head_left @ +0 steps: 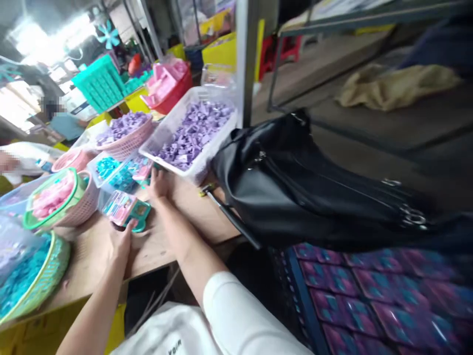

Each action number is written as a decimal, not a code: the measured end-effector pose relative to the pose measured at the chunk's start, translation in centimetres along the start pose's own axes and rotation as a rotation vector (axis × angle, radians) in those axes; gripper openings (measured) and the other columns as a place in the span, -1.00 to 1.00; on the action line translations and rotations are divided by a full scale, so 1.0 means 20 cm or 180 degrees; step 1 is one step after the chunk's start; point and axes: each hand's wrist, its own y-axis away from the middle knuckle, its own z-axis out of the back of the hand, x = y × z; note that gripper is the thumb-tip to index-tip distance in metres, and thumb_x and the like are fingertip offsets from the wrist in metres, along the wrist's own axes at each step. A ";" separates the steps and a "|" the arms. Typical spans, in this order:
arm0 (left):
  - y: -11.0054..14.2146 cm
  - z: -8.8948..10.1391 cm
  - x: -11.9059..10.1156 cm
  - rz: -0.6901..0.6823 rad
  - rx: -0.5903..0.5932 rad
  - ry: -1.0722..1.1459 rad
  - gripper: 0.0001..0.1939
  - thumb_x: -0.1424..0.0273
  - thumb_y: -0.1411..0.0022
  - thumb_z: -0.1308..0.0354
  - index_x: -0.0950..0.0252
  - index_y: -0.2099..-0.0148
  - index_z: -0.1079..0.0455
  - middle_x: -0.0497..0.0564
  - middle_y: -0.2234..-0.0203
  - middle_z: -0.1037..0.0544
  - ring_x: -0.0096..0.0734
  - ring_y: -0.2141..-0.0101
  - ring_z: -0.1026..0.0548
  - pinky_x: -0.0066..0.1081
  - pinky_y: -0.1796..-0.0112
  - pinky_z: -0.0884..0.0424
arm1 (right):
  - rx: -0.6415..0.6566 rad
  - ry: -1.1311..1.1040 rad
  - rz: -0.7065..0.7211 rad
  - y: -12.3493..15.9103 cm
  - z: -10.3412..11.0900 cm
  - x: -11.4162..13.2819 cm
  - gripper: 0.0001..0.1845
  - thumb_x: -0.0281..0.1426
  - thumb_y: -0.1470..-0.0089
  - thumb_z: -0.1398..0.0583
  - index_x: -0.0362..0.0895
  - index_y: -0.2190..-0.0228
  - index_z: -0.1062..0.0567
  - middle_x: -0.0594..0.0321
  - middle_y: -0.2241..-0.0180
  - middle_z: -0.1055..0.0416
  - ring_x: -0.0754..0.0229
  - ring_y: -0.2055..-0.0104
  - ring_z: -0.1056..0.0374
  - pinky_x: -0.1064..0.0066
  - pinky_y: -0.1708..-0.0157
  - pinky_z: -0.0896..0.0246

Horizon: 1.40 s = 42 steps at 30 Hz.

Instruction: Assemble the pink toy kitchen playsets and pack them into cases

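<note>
My left hand [122, 240] is closed on the near edge of a pink and teal plastic toy case [127, 209] with a clear cover, which rests on the wooden table [185, 203]. Farther along, my right hand [158, 183] has its fingers bent around the right side of a second pink and teal piece [143, 172], partly hidden and blurred. Touching distance from both pieces is a clear two-part bin [117, 172] of turquoise parts. Behind my right hand stands a white tub [192, 175] heaped with small purple parts.
Baskets of pink parts [53, 197], turquoise parts [25, 268] and purple parts [123, 125] crowd the left side. A black bag [281, 182] lies at right, with a hammer-like tool [231, 214] beside it. Stacked patterned packs [369, 291] sit below. Another person [66, 123] is at far left.
</note>
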 end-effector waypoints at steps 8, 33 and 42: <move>0.00 0.00 0.11 0.0546 -0.0792 0.0584 -0.23 0.19 0.25 -0.52 0.33 0.01 -0.31 0.18 0.07 -0.54 -0.09 0.02 -0.54 -0.11 -0.05 -0.46 | -0.0776 0.0457 0.0008 0.07 -0.13 0.04 -0.07 -0.11 -0.04 -0.35 -0.16 -0.31 -0.17 -0.15 -0.17 -0.23 -0.20 -0.18 -0.22 0.03 -0.11 -0.23; -0.01 -0.01 0.10 0.0485 -0.0293 0.0316 -0.17 0.18 0.29 -0.52 0.26 0.00 -0.20 0.13 0.03 -0.49 -0.04 -0.07 -0.49 0.00 -0.16 -0.39 | -0.0579 0.0667 0.0299 0.29 0.00 0.11 -0.01 -0.23 0.06 -0.40 -0.20 -0.29 -0.13 -0.12 -0.08 -0.41 -0.15 -0.08 -0.35 0.09 -0.06 -0.31; 0.22 -0.06 -0.16 -0.0329 0.0340 0.0935 -0.25 0.20 0.15 -0.50 0.28 -0.07 -0.32 0.20 -0.13 -0.48 0.09 -0.19 -0.42 0.07 -0.27 -0.30 | -0.1188 -0.0949 0.1104 1.29 1.04 -0.16 0.16 -0.17 0.21 -0.47 -0.01 -0.29 -0.01 0.06 -0.21 -0.28 -0.02 -0.20 -0.33 0.13 -0.20 -0.29</move>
